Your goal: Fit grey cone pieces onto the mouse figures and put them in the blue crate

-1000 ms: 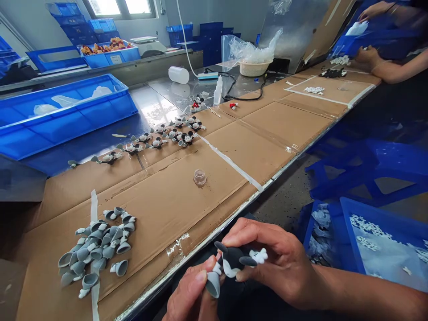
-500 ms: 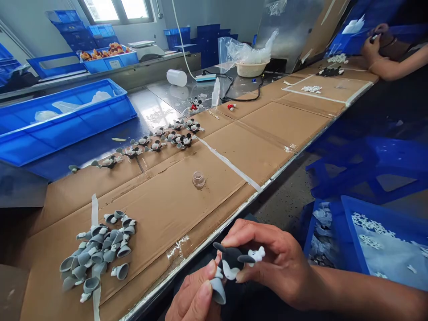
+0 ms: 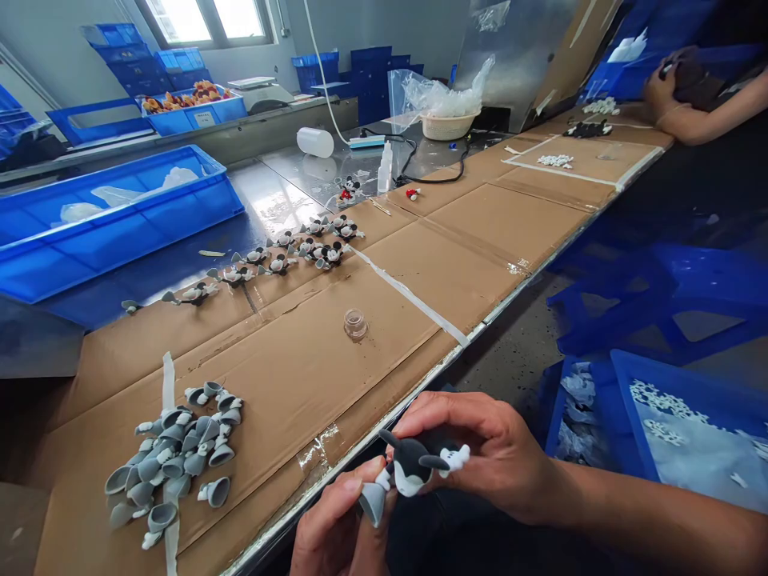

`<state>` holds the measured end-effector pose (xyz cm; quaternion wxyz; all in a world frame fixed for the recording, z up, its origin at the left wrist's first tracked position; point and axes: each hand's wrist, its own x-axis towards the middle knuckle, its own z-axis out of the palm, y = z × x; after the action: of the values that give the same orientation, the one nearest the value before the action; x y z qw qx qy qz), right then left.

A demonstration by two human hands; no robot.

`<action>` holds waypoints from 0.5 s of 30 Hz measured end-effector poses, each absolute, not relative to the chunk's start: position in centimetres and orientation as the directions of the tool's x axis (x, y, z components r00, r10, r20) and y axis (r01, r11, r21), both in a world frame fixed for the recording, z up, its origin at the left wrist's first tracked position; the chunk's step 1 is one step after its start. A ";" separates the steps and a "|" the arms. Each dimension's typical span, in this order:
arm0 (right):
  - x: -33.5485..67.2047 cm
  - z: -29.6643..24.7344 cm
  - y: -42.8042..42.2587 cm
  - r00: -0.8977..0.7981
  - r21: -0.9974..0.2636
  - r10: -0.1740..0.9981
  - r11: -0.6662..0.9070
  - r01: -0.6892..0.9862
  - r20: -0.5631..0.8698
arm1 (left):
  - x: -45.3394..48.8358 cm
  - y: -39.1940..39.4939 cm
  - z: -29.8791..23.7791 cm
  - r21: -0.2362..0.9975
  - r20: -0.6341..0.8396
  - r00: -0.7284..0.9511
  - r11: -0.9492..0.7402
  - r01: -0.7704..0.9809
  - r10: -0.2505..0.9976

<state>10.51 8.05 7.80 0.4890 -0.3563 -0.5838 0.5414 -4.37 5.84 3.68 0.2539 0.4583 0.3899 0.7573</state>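
Note:
Just past the cardboard's front edge, my right hand [image 3: 498, 448] is closed around a black-and-white mouse figurine [image 3: 413, 468]. Its round dark ears and one white-gloved hand stick out between my fingers. My left hand [image 3: 339, 516] pinches a grey cup-shaped piece [image 3: 373, 502] with a small white glove on it. That glove meets the figurine's side; whether the two are joined I cannot tell. On the cardboard at left lies a pile of similar grey cup pieces [image 3: 174, 456]. Farther back, several mouse figurines with grey cups [image 3: 279, 264] lie in rows.
A small clear cup [image 3: 356, 325] stands mid-cardboard. Behind are a blue bin [image 3: 120, 220], a white bottle [image 3: 386, 168] and a red-and-black mouse figurine [image 3: 349, 190]. At right, a blue crate [image 3: 636, 432] holds white parts. Another person's hands [image 3: 666, 88] work at the far right.
Both hands have shifted slightly left. The grey cup piece has moved left and up and turned a little, and the figurine has tilted so that more of its white front shows.

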 end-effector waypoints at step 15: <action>9.8 7.8 7.3 -0.186 -0.961 0.943 0.266 -0.069 0.274 | -6.9 5.5 2.2 0.694 0.716 -0.164 -0.718 0.058 0.679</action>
<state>9.78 7.25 7.81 0.5234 -0.3647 -0.5992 0.4837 -6.90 5.48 2.22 0.2218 0.6071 0.3034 0.7001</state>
